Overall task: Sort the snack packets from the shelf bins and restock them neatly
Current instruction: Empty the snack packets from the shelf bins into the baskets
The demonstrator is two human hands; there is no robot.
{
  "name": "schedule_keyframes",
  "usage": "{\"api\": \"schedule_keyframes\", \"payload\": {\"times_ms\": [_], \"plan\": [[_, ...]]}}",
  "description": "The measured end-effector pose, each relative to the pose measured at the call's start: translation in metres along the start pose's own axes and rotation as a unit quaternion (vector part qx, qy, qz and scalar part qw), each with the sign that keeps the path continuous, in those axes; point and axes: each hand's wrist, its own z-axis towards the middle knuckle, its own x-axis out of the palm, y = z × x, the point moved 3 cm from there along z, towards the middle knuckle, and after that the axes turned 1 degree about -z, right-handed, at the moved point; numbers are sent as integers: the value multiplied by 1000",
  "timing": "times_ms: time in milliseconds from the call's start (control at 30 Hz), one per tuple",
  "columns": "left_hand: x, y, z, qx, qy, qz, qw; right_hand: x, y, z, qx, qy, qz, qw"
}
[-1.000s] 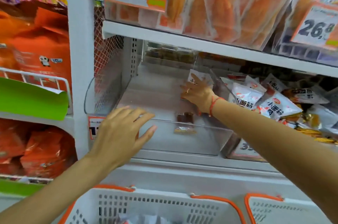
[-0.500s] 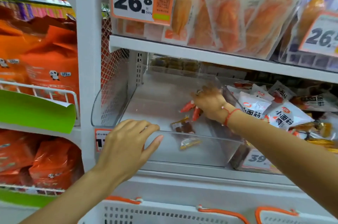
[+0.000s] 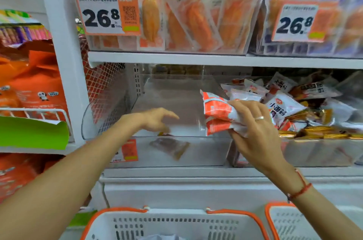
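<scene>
I see my right hand [image 3: 259, 128] now lifted out of the clear bin [image 3: 196, 151], fingers gripping orange-white packets [image 3: 218, 116]; left hand [image 3: 157, 120] reaches in, fingers loose, above 1 brown packet [image 3: 170, 146] remaining. Bin nearly emptied.

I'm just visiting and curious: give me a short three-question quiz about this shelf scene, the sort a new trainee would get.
1. True or false: the right hand grips orange and white snack packets.
2. Which does the left hand do? A) holds a price tag B) reaches open-fingered into the clear bin C) lifts a basket
3. Fill in: the price tag on the upper shelf reads ____.

Key
1. True: its fingers curl round the packets.
2. B: it hovers just above a small brown packet lying at the bin's front, holding nothing.
3. 26.8
</scene>
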Motion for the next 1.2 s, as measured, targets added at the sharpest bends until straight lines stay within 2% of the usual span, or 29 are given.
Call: {"api": "schedule_keyframes", "payload": {"times_ms": [67,133,200,267,333,400,433,500,567,633,667,700,767,833,900,933,1000,1033,1067,1133,1200], "plan": [[11,-9,24,-24,134,56,989,2,0,-6,30,-18,18,999],[19,-15,36,-50,213,119,969,3,0,-10,42,-14,11,999],[21,-20,39,-49,229,137,962,4,1,-13,35,-1,7,999],[18,-16,37,-45,189,144,970,5,3,-15,27,8,1,1000],[13,-10,30,-35,84,123,988,3,5,-15,32,20,-8,999],[1,-9,8,-33,-73,59,995,0,8,-12,31,36,-22,999],[-7,-12,-6,-24,-155,25,987,-2,10,-11,29,46,-28,998],[-19,-24,-47,23,-323,-15,946,-11,15,-10,18,53,-21,998],[-22,-41,-100,69,-477,-57,874,-23,29,-21,-2,38,0,999],[-6,-58,-153,80,-554,-113,821,-33,47,-48,-15,15,25,999],[9,-63,-176,66,-553,-144,818,-35,58,-65,-12,8,42,999],[28,-67,-195,37,-527,-175,831,-34,68,-84,2,7,62,998],[76,-68,-216,-46,-431,-207,877,-26,85,-122,51,26,99,993],[126,-61,-219,-122,-347,-182,912,-5,94,-162,108,90,109,984],[173,-47,-212,-179,-256,-176,934,20,98,-202,146,205,83,964],[194,-42,-207,-195,-189,-172,947,34,98,-219,154,291,68,942],[224,-37,-202,-200,-69,-142,967,51,101,-248,175,452,52,873],[225,-39,-201,-200,-61,-141,968,53,100,-252,181,489,59,851],[219,-42,-199,-194,-87,-149,966,52,98,-250,190,482,77,852],[188,-56,-193,-142,-223,-166,950,42,84,-226,214,362,114,900],[142,-77,-180,-53,-381,-165,908,19,60,-183,221,192,104,951]]}}
